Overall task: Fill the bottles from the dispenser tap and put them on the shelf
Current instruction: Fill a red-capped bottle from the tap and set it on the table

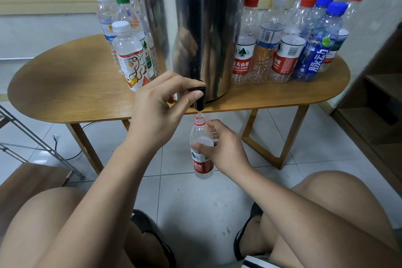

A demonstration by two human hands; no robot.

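Note:
A tall steel dispenser [195, 24] stands on the oval wooden table [71, 91]. Its black tap [199, 97] juts over the table's front edge. My left hand [162, 106] pinches the tap lever between thumb and fingers. Directly under the spout, my right hand [224, 150] grips an uncapped clear bottle with a red label [201, 148], held upright below the table edge. A thin stream of water runs from the spout into the bottle's neck.
Capped bottles [128, 50] stand left of the dispenser. Several bottles with red, white and blue caps [289, 45] cluster on its right. A wooden shelf unit [382, 102] is at the far right. A metal rack [37, 148] leans at left. My knees fill the bottom.

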